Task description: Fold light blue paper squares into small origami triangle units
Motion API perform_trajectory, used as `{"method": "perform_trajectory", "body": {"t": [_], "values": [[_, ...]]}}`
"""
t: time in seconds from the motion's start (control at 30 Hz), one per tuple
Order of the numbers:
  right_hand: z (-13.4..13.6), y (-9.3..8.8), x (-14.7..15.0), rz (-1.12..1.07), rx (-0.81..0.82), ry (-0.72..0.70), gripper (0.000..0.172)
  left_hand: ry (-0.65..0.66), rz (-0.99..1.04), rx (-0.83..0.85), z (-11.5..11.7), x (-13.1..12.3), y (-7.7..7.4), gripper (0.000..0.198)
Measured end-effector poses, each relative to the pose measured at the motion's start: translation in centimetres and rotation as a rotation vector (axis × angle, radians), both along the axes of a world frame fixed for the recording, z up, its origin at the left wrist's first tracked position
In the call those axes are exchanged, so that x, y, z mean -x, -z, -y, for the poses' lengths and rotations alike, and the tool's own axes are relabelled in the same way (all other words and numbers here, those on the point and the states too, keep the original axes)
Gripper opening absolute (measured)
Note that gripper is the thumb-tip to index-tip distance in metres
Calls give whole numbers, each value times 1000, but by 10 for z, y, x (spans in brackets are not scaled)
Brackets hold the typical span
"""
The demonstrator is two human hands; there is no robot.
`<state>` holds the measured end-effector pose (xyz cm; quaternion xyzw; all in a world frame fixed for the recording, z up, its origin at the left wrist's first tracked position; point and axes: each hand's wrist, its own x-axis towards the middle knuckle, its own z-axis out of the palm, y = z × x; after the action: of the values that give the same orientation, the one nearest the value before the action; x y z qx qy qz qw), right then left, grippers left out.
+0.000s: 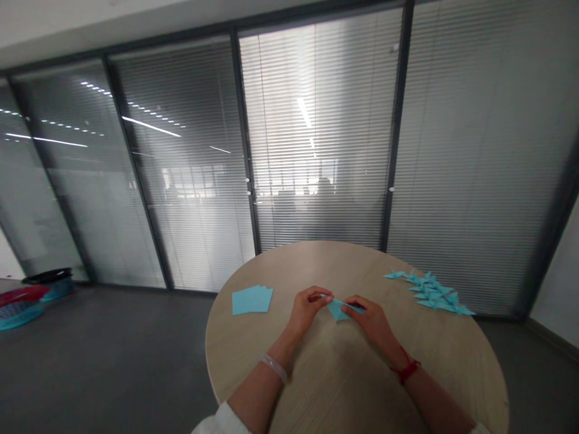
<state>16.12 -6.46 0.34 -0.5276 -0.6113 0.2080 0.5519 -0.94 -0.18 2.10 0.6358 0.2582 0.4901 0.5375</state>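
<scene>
A partly folded sheet of light blue origami paper (pixel 337 310) is held between both hands over the middle of the round table. My left hand (pixel 310 307) pinches its upper left edge between thumb and fingers. On the other side my right hand (pixel 367 313) grips the right part, with a strip of the paper showing past the fingers. The lower point of the paper hangs between the hands. Left of my left hand lies a small stack of flat blue paper sheets (pixel 251 300). Several folded blue paper cranes (pixel 436 292) sit clustered at the table's right side.
The round wooden table (pixel 325 386) stands before a glass wall with blinds (pixel 321 132). On the floor at far left are a blue basket (pixel 20 314) with something red on it and a dark-rimmed basket (pixel 61 283).
</scene>
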Motion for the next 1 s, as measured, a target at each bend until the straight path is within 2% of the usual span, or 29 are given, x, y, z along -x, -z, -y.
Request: {"method": "perform_trajectory", "body": {"t": [0.3, 0.57, 0.77, 1.0], "values": [[2, -1, 4, 7, 16, -92, 25, -36, -104, -65, -1, -1, 6, 24], [4, -4, 7, 59, 31, -100, 23, -65, -212, -170, 0, -1, 9, 28], [3, -1, 7, 76, 41, -96, 23, -5, -185, -129, 5, -3, 5, 49], [-1, 2, 5, 105, 93, -91, 25, -21, -181, -109, 1, -4, 9, 41]]}}
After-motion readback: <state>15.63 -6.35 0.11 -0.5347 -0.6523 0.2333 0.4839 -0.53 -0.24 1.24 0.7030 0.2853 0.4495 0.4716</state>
